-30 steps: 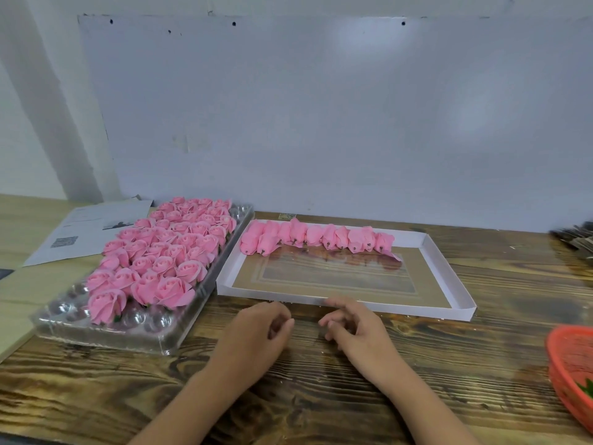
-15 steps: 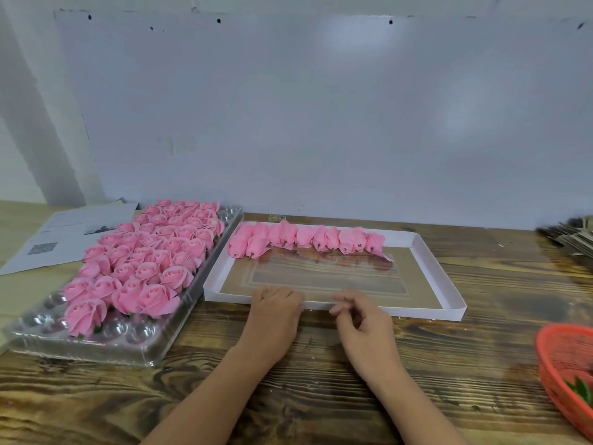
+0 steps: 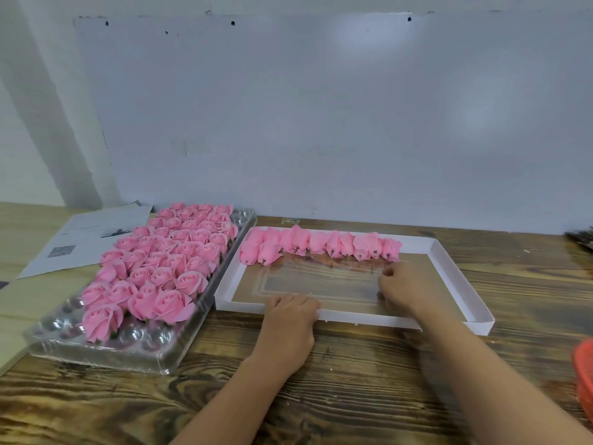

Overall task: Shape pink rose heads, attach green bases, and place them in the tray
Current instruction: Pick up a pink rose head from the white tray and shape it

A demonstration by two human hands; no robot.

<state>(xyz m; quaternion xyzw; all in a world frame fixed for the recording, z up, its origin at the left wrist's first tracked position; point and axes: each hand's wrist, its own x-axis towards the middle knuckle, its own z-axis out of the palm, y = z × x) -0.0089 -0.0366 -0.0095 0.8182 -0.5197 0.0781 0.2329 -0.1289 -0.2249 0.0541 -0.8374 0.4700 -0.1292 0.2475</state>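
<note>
Right hand (image 3: pixel 401 284) now reaches into white box (image 3: pixel 462 281), fingers loosely curled, empty, near finished roses (image 3: pixel 321 244) along far wall | left hand (image 3: pixel 290 319) curled over near rim, steadying | unshaped rose heads (image 3: pixel 154 271) in clear tray (image 3: pixel 106 354) | likely straightening row before next rose

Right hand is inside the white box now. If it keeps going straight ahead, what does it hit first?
Most likely the row of pink rose buds lying along the far side of the white box; the right hand already sits just short of them.
</note>
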